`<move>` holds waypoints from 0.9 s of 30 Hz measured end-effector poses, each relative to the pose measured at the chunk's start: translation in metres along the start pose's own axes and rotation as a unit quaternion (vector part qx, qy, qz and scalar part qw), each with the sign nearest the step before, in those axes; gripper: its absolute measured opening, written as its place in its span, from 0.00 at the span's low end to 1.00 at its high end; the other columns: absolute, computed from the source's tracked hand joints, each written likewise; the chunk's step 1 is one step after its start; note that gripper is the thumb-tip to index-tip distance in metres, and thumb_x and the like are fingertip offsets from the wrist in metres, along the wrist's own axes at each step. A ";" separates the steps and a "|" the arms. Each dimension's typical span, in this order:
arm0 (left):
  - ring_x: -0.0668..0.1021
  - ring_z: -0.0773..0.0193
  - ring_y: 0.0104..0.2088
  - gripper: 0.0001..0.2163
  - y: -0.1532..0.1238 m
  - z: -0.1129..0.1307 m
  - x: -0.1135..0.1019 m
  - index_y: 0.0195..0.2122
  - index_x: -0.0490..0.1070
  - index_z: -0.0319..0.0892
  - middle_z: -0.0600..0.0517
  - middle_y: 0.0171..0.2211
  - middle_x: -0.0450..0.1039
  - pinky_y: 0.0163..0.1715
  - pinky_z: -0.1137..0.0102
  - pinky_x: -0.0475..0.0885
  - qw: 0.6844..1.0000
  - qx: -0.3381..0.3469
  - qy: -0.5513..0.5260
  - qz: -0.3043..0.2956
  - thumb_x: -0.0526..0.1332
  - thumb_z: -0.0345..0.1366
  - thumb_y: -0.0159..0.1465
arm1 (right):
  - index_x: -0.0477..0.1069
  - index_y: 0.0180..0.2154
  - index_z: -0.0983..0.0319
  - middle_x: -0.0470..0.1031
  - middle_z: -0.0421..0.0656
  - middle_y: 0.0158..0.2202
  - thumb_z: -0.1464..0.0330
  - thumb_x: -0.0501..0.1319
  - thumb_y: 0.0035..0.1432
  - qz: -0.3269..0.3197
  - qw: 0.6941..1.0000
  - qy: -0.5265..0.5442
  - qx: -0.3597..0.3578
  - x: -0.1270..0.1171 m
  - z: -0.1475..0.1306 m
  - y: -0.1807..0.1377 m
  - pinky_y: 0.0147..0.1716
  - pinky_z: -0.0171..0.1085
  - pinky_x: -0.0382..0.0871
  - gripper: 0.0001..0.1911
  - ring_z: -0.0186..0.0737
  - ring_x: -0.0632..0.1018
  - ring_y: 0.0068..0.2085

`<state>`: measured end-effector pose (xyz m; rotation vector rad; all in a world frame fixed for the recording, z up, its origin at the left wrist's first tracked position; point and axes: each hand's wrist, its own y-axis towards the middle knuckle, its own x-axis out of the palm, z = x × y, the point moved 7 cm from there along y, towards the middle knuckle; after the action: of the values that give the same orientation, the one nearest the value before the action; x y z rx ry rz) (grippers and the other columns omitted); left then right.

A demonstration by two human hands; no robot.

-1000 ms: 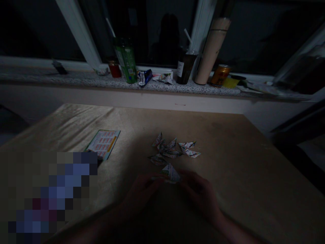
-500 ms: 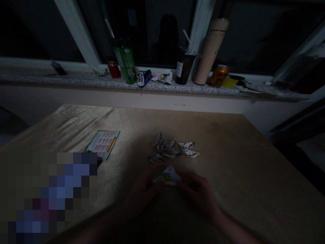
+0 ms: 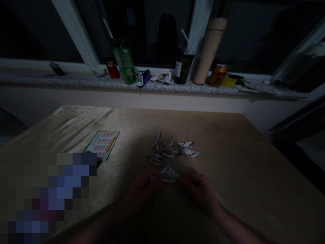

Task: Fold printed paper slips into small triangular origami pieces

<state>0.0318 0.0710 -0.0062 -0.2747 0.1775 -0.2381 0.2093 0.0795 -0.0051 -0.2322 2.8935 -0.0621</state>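
Observation:
A small folded piece of printed paper (image 3: 169, 174), peaked like a triangle at the top, is between my two hands near the table's middle. My left hand (image 3: 142, 188) pinches its left end with thumb and fingers. At the right end, my right hand (image 3: 198, 186) grips the lower corner; its fingertips are dim in shadow. Just beyond lie several pointed folded paper pieces (image 3: 169, 149) in a loose cluster, with a forked pair (image 3: 188, 149) at its right side.
A printed card (image 3: 104, 142) lies on the tabletop (image 3: 228, 145) at left, beside a pixelated area. Along the stone windowsill (image 3: 162, 88) stand a green container (image 3: 128, 66), a red jar (image 3: 113, 70), a dark cup with a straw (image 3: 183, 69), a tall beige flask (image 3: 209, 54) and a golden can (image 3: 218, 75).
My left fingers have drawn back from the paper's upper left side to its left end. The paper sits slightly farther left and looks flatter. The cluster has not moved.

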 end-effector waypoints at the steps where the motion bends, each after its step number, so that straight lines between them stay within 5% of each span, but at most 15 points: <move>1: 0.78 0.59 0.36 0.13 -0.001 0.000 0.001 0.41 0.75 0.42 0.52 0.35 0.79 0.34 0.72 0.71 1.000 0.002 0.009 -0.006 0.59 0.42 0.59 | 0.74 0.21 0.63 0.74 0.41 0.20 0.56 0.62 0.50 0.003 1.000 -0.008 -0.004 0.000 -0.001 0.000 0.19 0.30 0.64 0.18 0.34 0.72 0.21; 14: 0.76 0.63 0.28 0.13 -0.002 0.004 0.005 0.28 0.78 0.42 0.56 0.26 0.78 0.26 0.77 0.66 0.993 0.005 0.117 -0.016 0.57 0.43 0.60 | 0.73 0.21 0.63 0.71 0.39 0.19 0.55 0.56 0.56 -0.032 0.998 -0.043 -0.028 0.007 -0.005 -0.004 0.19 0.29 0.60 0.22 0.32 0.69 0.20; 21: 0.77 0.63 0.29 0.13 -0.003 0.006 0.011 0.29 0.78 0.43 0.56 0.26 0.78 0.30 0.77 0.66 0.988 0.044 0.139 -0.053 0.57 0.42 0.60 | 0.77 0.29 0.62 0.75 0.40 0.23 0.57 0.56 0.57 -0.134 0.989 -0.051 -0.036 0.022 -0.007 -0.010 0.23 0.30 0.63 0.17 0.35 0.72 0.25; 27: 0.75 0.64 0.26 0.15 -0.003 0.004 0.010 0.27 0.78 0.42 0.56 0.23 0.76 0.25 0.78 0.63 0.982 0.028 0.187 -0.032 0.58 0.46 0.59 | 0.73 0.23 0.64 0.69 0.38 0.19 0.60 0.54 0.58 -0.082 0.992 -0.088 -0.041 0.016 -0.005 -0.009 0.19 0.29 0.57 0.19 0.32 0.67 0.21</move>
<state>0.0414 0.0663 -0.0027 -0.1776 0.5333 -0.3568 0.1937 0.0680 -0.0033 -0.4651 2.6983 0.0462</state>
